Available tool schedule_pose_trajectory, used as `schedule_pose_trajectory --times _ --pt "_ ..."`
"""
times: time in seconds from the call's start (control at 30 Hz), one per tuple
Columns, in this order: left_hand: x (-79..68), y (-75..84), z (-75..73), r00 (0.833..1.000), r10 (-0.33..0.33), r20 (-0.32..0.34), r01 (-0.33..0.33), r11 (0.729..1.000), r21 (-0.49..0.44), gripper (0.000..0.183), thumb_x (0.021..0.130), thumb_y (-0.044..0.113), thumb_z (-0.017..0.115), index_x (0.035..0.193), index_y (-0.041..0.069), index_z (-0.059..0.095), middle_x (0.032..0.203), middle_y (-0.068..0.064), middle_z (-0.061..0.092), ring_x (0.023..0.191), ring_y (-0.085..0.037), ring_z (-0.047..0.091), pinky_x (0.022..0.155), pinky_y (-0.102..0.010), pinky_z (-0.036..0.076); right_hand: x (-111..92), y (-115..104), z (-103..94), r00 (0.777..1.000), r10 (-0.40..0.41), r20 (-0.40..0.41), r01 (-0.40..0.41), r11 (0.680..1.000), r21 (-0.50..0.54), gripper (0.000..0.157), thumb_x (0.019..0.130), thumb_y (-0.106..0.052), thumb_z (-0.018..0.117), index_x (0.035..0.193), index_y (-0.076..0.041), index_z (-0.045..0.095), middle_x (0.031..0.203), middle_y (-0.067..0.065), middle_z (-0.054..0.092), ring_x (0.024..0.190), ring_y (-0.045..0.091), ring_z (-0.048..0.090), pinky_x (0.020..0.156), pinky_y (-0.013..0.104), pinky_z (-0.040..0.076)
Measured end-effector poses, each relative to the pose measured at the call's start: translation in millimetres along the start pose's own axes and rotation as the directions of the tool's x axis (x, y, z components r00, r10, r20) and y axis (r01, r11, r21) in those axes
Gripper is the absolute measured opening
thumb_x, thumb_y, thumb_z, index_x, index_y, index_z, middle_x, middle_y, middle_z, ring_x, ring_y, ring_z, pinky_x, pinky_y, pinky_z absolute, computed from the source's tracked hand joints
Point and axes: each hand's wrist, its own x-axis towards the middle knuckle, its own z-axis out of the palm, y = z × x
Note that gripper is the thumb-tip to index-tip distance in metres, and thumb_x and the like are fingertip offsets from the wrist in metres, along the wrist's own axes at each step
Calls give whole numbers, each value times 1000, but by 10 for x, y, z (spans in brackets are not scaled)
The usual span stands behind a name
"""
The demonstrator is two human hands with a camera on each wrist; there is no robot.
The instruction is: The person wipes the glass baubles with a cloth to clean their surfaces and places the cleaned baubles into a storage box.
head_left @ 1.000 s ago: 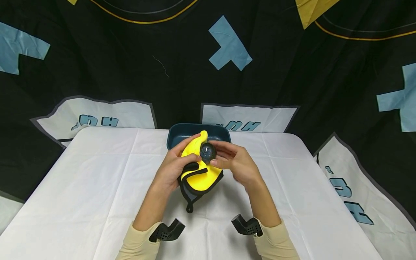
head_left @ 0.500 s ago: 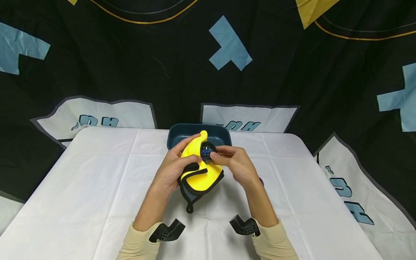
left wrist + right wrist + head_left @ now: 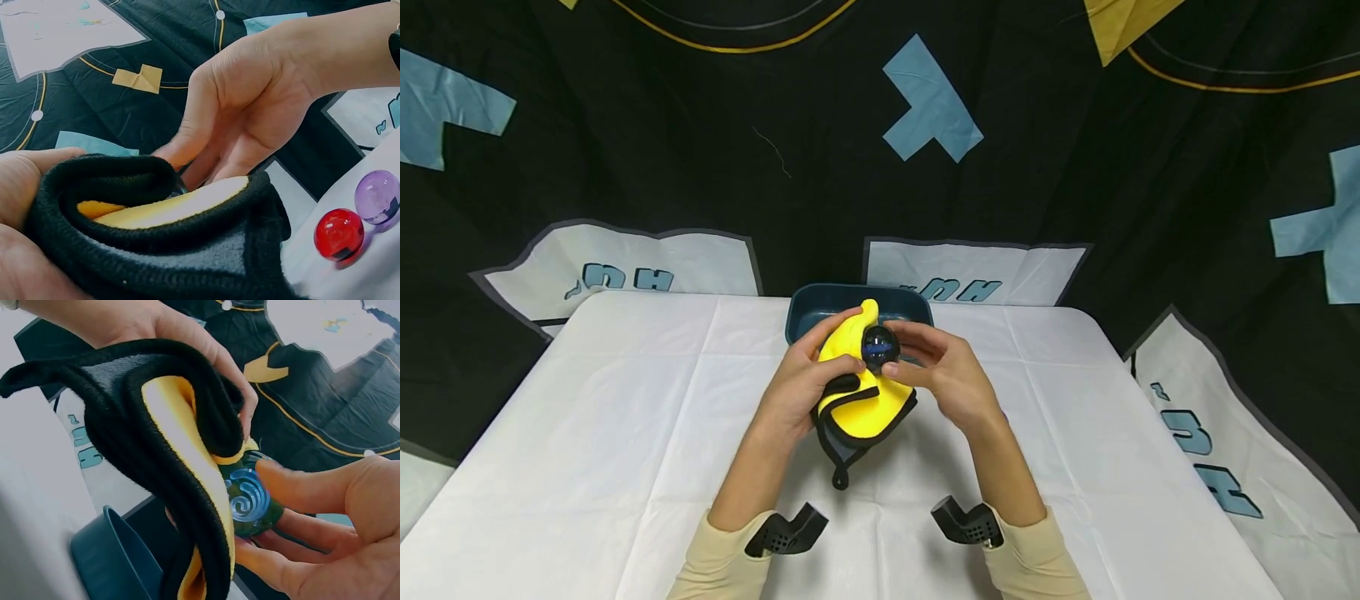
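Note:
My left hand (image 3: 793, 387) grips a yellow cloth (image 3: 868, 421) with black edging and a grey back, gathered in folds and held above the table. Against the cloth's yellow side sits a dark, glossy, see-through ball (image 3: 880, 348), with the left thumb tip at its edge. On the ball's right side, my right hand (image 3: 951, 379) holds it between thumb and fingers. The right wrist view shows a blue spiral on the ball (image 3: 249, 499). From the left wrist, folded cloth (image 3: 187, 256) hides nearly all of the ball.
A dark teal tray (image 3: 808, 312) stands at the table's far edge, just behind the hands. A red clear ball (image 3: 338, 234) and a purple clear ball (image 3: 377, 197) lie on the white-covered table; the right forearm hides them in the head view.
The ball has turned, and its blue marking now faces up. My right fingers drew in around it, then spread wider again. The left hand and cloth have hardly moved.

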Motion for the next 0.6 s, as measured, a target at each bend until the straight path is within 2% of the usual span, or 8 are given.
schedule_pose_trajectory --times 0.13,0.3,0.47,0.6 --pt "-3 5 6 1000 -5 -6 5 1000 10 67 82 4 71 141 34 59 143 -5 47 123 -29 54 94 -37 58 3 -3 -19 1000 5 17 -5 1000 -9 55 84 -5 79 137 -13 64 138 8 63 130 27 59 108 39 51" --pt "-8 14 9 1000 -11 -6 11 1000 10 67 82 4 70 141 34 58 143 -5 47 123 -29 54 95 -36 58 22 9 0 999 36 -26 -36 999 -2 52 85 -7 78 135 -13 66 133 10 66 123 26 64 104 35 53" --pt "-8 12 8 1000 -12 -5 12 1000 12 67 82 5 70 141 34 58 144 -4 46 123 -28 53 93 -34 58 46 53 23 994 79 -81 -79 997 7 49 86 -15 80 132 -6 67 121 16 70 108 25 69 103 38 54" --pt "-8 13 11 1000 -6 -2 6 1000 17 67 82 5 70 141 35 59 144 -4 45 123 -28 52 92 -34 58 62 70 24 990 103 -93 -104 994 -14 48 88 -23 79 130 -2 66 114 17 72 101 24 70 100 39 56"
